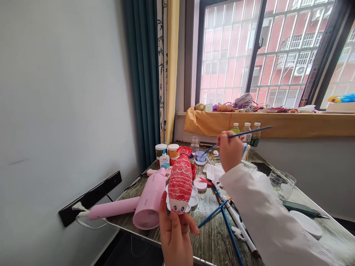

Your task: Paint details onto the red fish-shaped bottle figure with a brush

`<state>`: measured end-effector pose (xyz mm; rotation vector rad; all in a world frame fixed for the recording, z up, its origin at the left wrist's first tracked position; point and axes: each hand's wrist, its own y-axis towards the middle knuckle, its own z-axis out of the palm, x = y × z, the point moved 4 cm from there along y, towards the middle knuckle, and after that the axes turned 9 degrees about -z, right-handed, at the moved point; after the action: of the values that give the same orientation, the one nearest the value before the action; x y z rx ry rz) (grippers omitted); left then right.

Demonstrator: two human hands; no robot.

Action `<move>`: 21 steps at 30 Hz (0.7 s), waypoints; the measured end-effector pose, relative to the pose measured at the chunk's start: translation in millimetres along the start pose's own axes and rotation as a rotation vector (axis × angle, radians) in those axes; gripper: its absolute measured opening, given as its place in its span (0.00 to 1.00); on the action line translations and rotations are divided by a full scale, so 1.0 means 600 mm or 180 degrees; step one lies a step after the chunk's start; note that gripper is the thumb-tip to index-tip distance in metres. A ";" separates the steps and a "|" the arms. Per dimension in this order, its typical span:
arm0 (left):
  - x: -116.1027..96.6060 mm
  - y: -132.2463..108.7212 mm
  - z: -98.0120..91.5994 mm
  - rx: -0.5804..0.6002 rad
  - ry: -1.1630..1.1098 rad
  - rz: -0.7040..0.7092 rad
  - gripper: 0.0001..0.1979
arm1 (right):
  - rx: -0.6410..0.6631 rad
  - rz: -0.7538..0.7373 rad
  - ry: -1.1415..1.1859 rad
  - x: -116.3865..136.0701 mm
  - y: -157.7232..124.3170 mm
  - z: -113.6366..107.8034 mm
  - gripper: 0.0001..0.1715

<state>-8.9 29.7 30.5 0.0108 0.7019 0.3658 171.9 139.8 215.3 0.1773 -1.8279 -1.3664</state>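
My left hand [175, 236] is closed on the lower end of a fish-shaped figure [180, 183] painted in red and white scales, with a small face at its bottom, held upright above the table. My right hand [229, 150], in a white sleeve, pinches a thin blue paintbrush [244, 133]. Its tip reaches toward a small water-filled jar [200, 157] farther back on the table.
A pink hair dryer [144, 203] lies left of the figure, plugged into a black power strip [91, 197]. A white palette [191, 201], loose brushes [227, 218], paint jars [173, 150], bottles [246, 132] and glass cups [283, 181] crowd the wooden table [210, 236]. A cluttered window sill [277, 123] runs behind.
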 end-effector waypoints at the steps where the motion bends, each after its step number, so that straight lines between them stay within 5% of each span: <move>1: 0.000 -0.003 0.003 -0.0127 -0.0096 -0.0026 0.34 | -0.0308 -0.0045 0.0123 0.017 0.005 -0.028 0.18; 4: -0.001 -0.015 0.017 -0.0269 -0.0341 -0.0082 0.36 | -0.1019 -0.0283 0.0594 0.072 0.003 -0.109 0.25; 9: 0.001 -0.019 0.026 -0.0194 -0.0468 -0.0172 0.32 | -0.1390 -0.0542 0.1170 0.115 -0.050 -0.197 0.11; 12: 0.003 -0.016 0.024 -0.0117 -0.0416 -0.0256 0.31 | -0.1249 -0.0251 0.1471 0.101 -0.086 -0.214 0.10; 15: 0.000 -0.014 0.023 -0.0102 -0.0355 -0.0275 0.30 | -0.0985 0.0140 0.1802 0.079 -0.110 -0.210 0.23; 21: -0.011 -0.007 0.018 0.0165 -0.0230 -0.0496 0.20 | -0.0829 0.0115 0.1988 0.049 -0.133 -0.206 0.26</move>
<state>-5.2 24.8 42.6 0.0183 0.6360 0.1968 208.8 1.3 171.4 0.3829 -1.1238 -1.3196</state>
